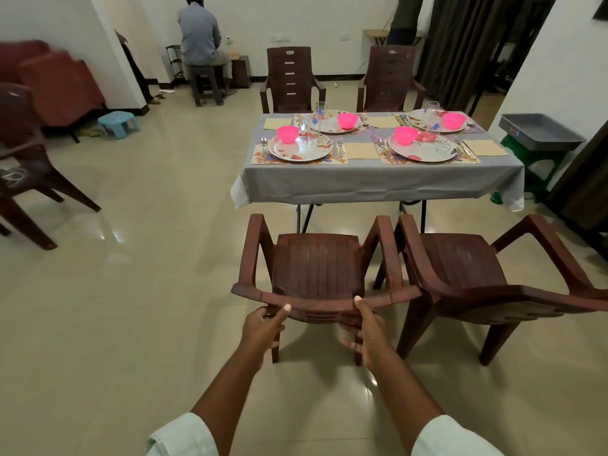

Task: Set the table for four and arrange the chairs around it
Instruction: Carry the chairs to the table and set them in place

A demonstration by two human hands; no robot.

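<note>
A brown plastic chair (317,264) stands in front of me, facing the table (378,182). My left hand (263,327) grips the top rail of its backrest, thumb on top. My right hand (365,330) lays its thumb on the same rail, with its fingers spread loosely behind the backrest. A second brown chair (467,268) stands just to the right, turned at an angle. Two more chairs (291,80) (390,79) sit at the table's far side. The grey-clothed table carries several plates, pink bowls, glasses, cutlery and placemats.
Another brown chair (23,159) stands at the far left. A small blue stool (118,123) sits by a red sofa (49,80). A person (200,44) sits on a stool at the back wall. A grey tray on a green stand (539,133) is right of the table.
</note>
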